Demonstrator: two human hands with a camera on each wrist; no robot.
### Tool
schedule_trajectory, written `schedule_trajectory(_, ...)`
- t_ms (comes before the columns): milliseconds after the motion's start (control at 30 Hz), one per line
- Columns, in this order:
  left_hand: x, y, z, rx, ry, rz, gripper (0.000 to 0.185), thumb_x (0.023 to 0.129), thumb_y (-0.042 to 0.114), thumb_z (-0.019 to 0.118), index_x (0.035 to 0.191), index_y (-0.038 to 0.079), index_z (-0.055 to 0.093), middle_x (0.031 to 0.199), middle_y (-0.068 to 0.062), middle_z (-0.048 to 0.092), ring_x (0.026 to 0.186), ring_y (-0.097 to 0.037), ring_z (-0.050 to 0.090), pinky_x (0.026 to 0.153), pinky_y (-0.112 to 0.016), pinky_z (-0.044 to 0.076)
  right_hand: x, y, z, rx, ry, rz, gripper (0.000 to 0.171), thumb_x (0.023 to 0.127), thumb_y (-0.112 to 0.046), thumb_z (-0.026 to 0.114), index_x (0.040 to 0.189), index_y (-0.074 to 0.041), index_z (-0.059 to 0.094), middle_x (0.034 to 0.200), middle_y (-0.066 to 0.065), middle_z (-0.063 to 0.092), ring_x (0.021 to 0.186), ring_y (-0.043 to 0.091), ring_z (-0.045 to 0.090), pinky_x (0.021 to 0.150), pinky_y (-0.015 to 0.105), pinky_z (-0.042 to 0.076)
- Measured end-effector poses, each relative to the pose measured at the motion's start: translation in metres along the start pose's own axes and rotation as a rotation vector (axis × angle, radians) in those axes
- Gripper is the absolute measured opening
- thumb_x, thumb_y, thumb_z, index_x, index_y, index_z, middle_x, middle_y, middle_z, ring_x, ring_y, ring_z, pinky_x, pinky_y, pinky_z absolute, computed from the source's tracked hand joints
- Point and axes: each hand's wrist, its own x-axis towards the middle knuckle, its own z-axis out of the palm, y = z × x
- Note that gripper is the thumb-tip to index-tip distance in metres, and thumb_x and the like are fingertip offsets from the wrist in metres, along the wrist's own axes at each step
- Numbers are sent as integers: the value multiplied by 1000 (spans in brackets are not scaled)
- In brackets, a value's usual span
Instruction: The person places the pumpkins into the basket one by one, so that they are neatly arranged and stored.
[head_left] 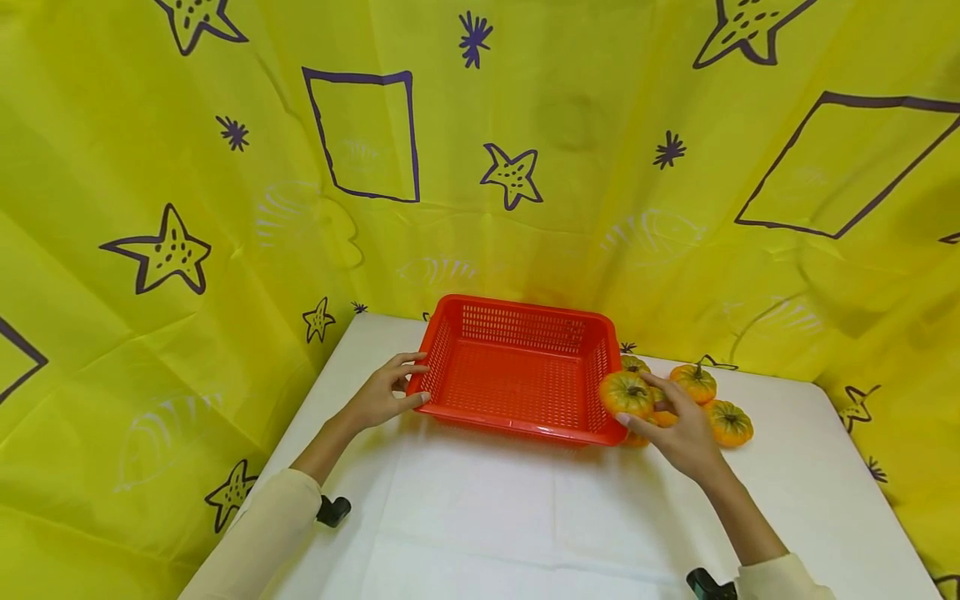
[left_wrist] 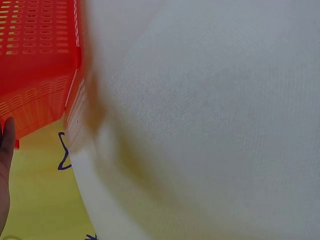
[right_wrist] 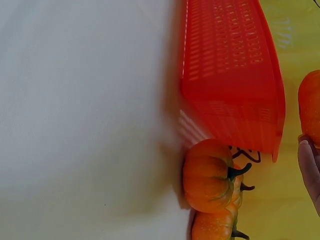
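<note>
My left hand (head_left: 378, 396) grips the left side of a red plastic basket (head_left: 510, 427), with the thumb at the front corner and the fingers along the rim. In the left wrist view, part of that hand (left_wrist: 4, 170) shows at the edge beside the basket wall (left_wrist: 35, 75). A small orange-green pumpkin (head_left: 624, 395) is held between the thumb and fingers of my right hand (head_left: 684, 433), overlapping the basket's right rim. In the right wrist view the held pumpkin (right_wrist: 310, 107) is raised higher than the pumpkins on the table. No pumpkin shows inside the basket.
Several more small pumpkins, one (head_left: 729, 423) at the outer right, lie on the white table (head_left: 480, 517) just right of the basket; my right hand partly hides some. A yellow patterned curtain (head_left: 450, 233) hangs close behind the basket and along both sides of the table.
</note>
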Motion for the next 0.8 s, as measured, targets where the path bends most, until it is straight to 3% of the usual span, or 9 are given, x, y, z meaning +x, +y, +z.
schedule_trajectory(67,0,0,0,1,1,2,54,86,39,68,126,4,59,143,2,41,84,-24,54,70,-27,46,1,-1,2,7,-9,5,69,79,-32,77,139,-15,47,128,12,52,96,33,58,59,28,51)
schedule_trajectory(267,0,-2,0,3,5,2,54,86,40,68,126,5,59,143,2,41,84,-24,54,69,-26,46,4,-6,7,20,-33,-7,68,79,-34,76,139,-19,46,132,5,49,102,26,54,73,42,51)
schedule_trajectory(467,0,-1,0,-5,-1,-13,56,85,42,68,127,6,59,144,3,40,86,-23,54,68,-26,46,6,-8,12,21,-45,14,71,78,-36,77,140,-18,46,129,12,50,96,25,52,55,28,49)
schedule_trajectory(800,0,-1,-1,-8,-4,0,55,86,40,68,128,4,58,145,1,39,88,-26,56,70,-26,47,13,-14,20,71,-63,-7,72,77,-32,79,139,-16,46,129,13,52,94,24,52,54,27,48)
